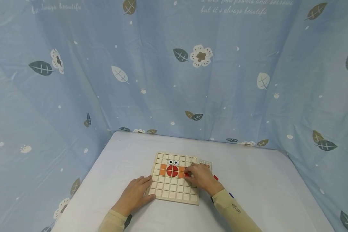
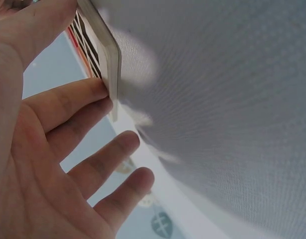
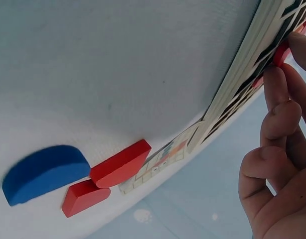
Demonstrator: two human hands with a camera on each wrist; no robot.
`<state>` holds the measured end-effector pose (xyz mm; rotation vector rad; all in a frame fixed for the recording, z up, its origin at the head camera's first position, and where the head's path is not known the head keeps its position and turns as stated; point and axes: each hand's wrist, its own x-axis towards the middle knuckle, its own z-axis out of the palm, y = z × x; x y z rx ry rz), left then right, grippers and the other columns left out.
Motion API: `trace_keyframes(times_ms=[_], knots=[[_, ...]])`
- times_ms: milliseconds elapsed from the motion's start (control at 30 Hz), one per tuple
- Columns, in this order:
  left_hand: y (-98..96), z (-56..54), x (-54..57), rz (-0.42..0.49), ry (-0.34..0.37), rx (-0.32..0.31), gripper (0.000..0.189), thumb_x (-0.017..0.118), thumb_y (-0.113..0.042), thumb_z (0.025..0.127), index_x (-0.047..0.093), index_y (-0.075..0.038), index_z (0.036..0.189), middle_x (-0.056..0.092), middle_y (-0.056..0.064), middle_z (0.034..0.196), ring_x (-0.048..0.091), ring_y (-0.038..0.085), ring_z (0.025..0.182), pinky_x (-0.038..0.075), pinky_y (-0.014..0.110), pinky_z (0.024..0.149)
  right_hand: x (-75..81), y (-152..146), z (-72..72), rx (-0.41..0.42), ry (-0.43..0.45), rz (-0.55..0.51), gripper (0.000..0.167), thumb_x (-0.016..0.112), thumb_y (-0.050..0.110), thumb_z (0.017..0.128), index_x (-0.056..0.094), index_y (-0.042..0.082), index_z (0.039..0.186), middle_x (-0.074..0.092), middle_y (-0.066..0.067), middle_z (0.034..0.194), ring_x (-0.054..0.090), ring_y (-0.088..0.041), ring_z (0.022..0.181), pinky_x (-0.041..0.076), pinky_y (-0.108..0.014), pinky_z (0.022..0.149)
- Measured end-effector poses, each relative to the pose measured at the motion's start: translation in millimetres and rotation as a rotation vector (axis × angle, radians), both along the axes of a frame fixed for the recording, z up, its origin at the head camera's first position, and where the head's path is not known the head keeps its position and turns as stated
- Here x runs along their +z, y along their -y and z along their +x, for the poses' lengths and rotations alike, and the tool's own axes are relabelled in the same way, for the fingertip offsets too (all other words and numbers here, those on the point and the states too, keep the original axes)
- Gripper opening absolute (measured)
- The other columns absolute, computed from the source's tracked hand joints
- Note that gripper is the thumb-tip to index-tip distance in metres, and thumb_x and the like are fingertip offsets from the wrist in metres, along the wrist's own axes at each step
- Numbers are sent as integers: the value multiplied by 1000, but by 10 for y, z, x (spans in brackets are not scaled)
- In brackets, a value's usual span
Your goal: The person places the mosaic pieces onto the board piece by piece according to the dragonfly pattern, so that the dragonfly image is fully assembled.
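A wooden grid board lies on the white table. On it are two eye pieces, a red circle made of smaller pieces, and orange pieces at both sides. My left hand rests at the board's left and near edges, its fingers fairly straight; the fingertips touch the rim in the left wrist view. Over the board's right part, my right hand pinches a small red block between thumb and finger, down at the grid. Its exact shape is partly hidden by the fingers.
A printed pattern card lies beside the board's right edge, partly behind my right hand. Near it are a red block, a smaller red block and a blue rounded block. A blue patterned curtain surrounds the table.
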<state>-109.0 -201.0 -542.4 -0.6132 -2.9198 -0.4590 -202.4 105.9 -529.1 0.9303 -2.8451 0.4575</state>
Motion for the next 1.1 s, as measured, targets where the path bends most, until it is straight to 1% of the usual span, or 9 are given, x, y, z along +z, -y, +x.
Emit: trace_keyframes(times_ms=[133, 367, 567, 800, 933, 1100], knots=[[0, 8, -2, 4, -8, 2, 63, 79, -40, 87, 65, 4, 130, 60, 15, 140, 55, 42, 128, 46, 55, 106, -4, -5, -2, 4, 2, 3, 20, 83, 29, 86, 79, 18, 102, 68, 8, 88, 55, -3, 74, 52, -31, 69], [-10, 5, 4, -2, 11, 6, 63, 77, -41, 88, 65, 3, 131, 59, 15, 141, 54, 41, 129, 45, 55, 107, -17, -14, 1, -19, 8, 17, 21, 83, 30, 85, 79, 19, 103, 67, 9, 89, 56, -4, 76, 53, -34, 73], [-18, 3, 11, 0, 23, 14, 63, 77, -41, 89, 64, 3, 131, 59, 15, 141, 54, 41, 130, 44, 56, 107, -21, -14, 5, -31, 19, 14, 21, 83, 28, 85, 80, 18, 104, 68, 9, 90, 57, -4, 77, 53, -34, 76], [-12, 5, 2, 0, 18, 13, 63, 77, -41, 89, 64, 3, 131, 59, 15, 142, 54, 42, 130, 44, 56, 107, -26, 2, 9, -36, 29, -2, 20, 83, 25, 85, 80, 18, 103, 72, 8, 93, 60, -5, 80, 53, -34, 77], [-9, 12, 4, -2, 15, 14, 63, 77, -41, 89, 64, 3, 132, 59, 15, 142, 54, 42, 130, 44, 56, 108, -9, 0, 19, -39, 51, -14, 20, 82, 25, 86, 79, 18, 105, 72, 7, 95, 61, -6, 82, 54, -35, 78], [-12, 10, 1, -3, 17, 15, 63, 77, -41, 89, 64, 3, 132, 59, 15, 142, 54, 42, 130, 44, 56, 107, 43, -60, 39, -78, 93, -30, 19, 80, 25, 89, 78, 19, 107, 70, 11, 95, 65, -8, 89, 57, -35, 79]])
